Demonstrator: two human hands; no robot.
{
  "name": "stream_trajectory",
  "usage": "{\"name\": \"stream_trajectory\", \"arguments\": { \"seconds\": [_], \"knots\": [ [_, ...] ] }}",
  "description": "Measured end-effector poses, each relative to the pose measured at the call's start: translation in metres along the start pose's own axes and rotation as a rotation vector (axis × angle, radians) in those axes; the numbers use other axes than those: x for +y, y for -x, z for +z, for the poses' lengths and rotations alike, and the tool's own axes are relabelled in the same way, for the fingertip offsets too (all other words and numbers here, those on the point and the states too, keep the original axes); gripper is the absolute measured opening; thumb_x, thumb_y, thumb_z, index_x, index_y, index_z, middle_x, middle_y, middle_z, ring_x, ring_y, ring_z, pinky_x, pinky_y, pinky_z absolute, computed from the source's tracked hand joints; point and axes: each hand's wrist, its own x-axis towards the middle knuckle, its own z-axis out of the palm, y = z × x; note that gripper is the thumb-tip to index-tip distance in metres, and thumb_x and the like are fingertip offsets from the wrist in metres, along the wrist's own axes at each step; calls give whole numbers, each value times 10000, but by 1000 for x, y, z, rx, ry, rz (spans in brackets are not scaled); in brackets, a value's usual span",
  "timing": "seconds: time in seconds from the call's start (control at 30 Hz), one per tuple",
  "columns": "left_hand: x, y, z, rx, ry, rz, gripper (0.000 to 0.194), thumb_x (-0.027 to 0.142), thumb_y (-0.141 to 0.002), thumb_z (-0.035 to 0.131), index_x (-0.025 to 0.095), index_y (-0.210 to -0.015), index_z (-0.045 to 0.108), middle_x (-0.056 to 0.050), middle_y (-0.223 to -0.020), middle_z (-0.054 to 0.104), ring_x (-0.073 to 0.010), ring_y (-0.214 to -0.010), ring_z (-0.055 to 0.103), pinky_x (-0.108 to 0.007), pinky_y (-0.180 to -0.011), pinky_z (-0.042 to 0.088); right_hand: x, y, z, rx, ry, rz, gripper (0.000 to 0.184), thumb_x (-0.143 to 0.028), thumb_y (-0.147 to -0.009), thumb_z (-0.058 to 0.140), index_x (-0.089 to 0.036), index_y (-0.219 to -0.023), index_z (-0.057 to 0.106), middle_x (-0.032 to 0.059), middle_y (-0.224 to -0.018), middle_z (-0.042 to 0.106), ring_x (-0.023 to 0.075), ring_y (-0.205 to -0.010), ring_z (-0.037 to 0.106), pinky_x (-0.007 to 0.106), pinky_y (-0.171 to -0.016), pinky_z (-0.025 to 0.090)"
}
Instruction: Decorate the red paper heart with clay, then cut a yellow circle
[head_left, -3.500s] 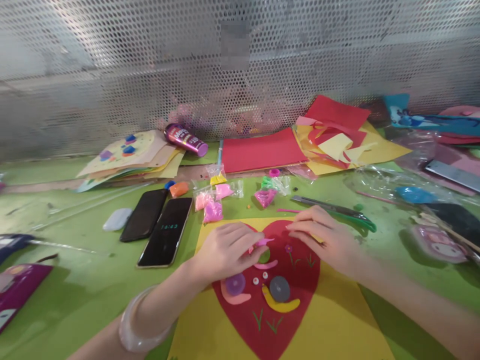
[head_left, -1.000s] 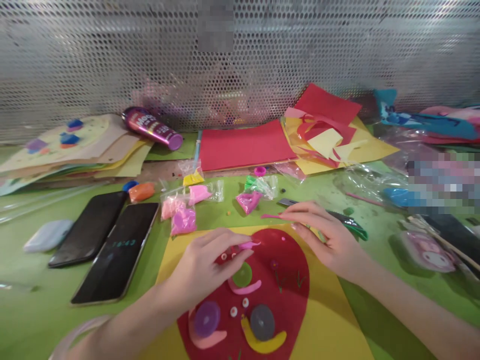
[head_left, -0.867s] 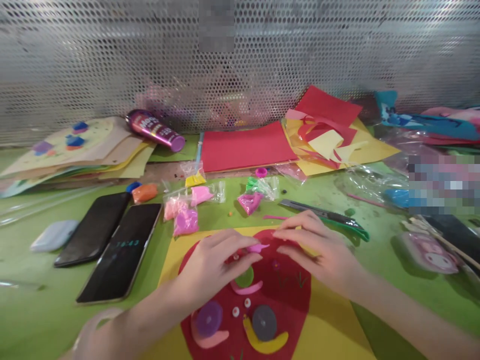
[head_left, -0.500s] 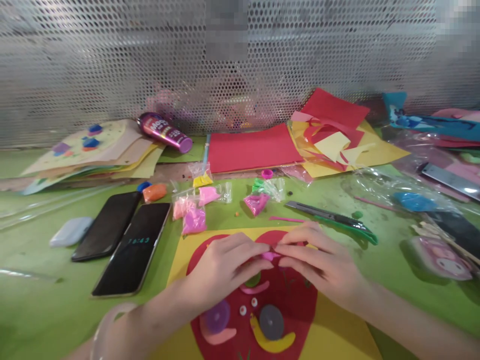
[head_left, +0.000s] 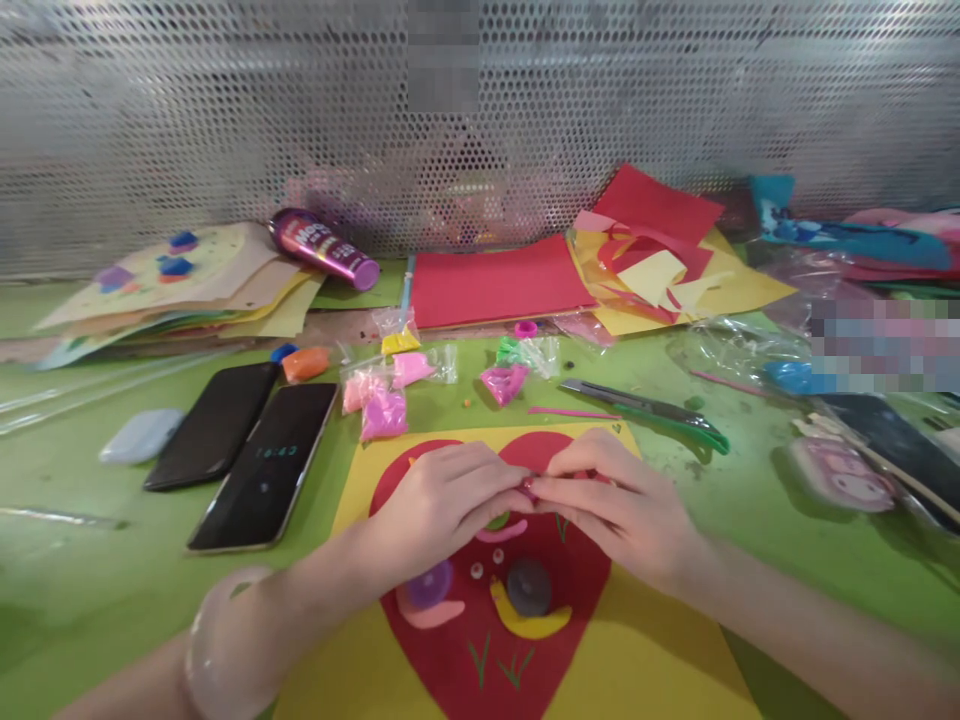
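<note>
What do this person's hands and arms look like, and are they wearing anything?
The left hand and right hand wear no gloves. A pale, rounded bangle circles the left arm; the right arm shows no jewellery. No sleeves show.

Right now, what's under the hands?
Under the left hand and right hand show the red heart, yellow paper, green disc and purple disc, all partly covered; anything fully beneath is hidden.

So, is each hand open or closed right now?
Left hand: pinched closed, apparently on a small pink piece, mostly hidden.
Right hand: fingertips at the same piece; whether it grips can't be told.
</note>
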Motion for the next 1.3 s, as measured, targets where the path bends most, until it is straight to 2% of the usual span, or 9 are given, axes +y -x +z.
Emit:
{"name": "stream_trajectory", "arguments": {
  "seconds": [0.2,0.47,0.77,0.93,1.1,1.3],
  "knots": [
    [1,1,-1,-3,19,48,88,151,-833,516,146,-904,567,-27,-773,638,-112,-693,557,-234,-676,460,0,3,-1,-1,81,-43,84,-149,-814,551,-175,-890,574,29,-779,583,127,-730,517,272,-671,451],
    [1,1,-1,23,19,-33,99,163,-832,516,128,-899,580,-30,-726,621,-109,-658,555,-217,-620,467,2,4,-3,-67,168,-66,209,-95,-819,509,-150,-1010,574,50,-817,586,134,-751,515,271,-672,445],
    [3,0,-2,-19,48,-10,143,173,-854,475,124,-934,583,-45,-751,636,-117,-668,555,-228,-622,472,-3,3,-4,-48,290,-151,172,-102,-800,549,-129,-968,574,46,-786,612,146,-714,546,289,-605,419],
    [4,-2,-3,-26,16,33,134,164,-849,482,116,-929,579,-48,-746,637,-120,-668,559,-239,-629,474,-4,4,-4,-44,273,-132,120,-116,-816,525,-128,-927,570,39,-753,609,138,-684,545,285,-603,418],
    [7,-2,-4,-29,-10,27,144,197,-848,492,123,-933,581,-42,-723,630,-113,-658,570,-231,-629,482,-5,7,-7,-66,222,-88,180,-109,-822,491,-153,-987,548,33,-781,601,132,-714,548,283,-635,436],
    [7,-1,-3,-34,-3,27,115,171,-817,534,121,-910,580,-42,-722,634,-115,-651,570,-230,-609,474,-2,6,-7,-48,104,-16,121,-128,-799,542,-174,-911,556,35,-768,585,133,-711,534,271,-647,454]
  ]
}}
